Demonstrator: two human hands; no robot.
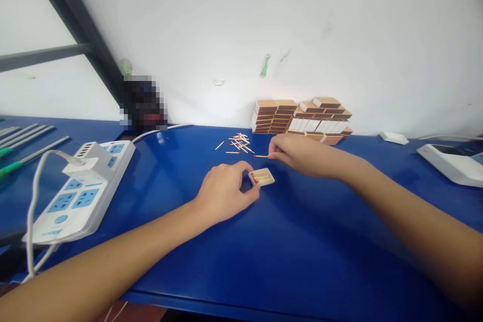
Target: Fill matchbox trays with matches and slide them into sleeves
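My left hand (pixel 228 190) grips the left end of a small white matchbox tray (pixel 269 182) between thumb and fingers. Several matches lie in the tray, their red heads toward the left. Behind and to the right of it, my right hand (pixel 286 150) pinches a single match (pixel 261 156) by its plain end, with the red head pointing left. A loose pile of red-headed matches (pixel 242 143) lies on the blue table (pixel 226 261) behind the tray, with a few single ones at its left side.
Stacked matchboxes (pixel 275 116) stand against the wall at the back. A white power strip (pixel 81 196) with a plugged charger and cable is at the left, near green-handled rods (pixel 41 147). White devices (pixel 451 163) sit at the right.
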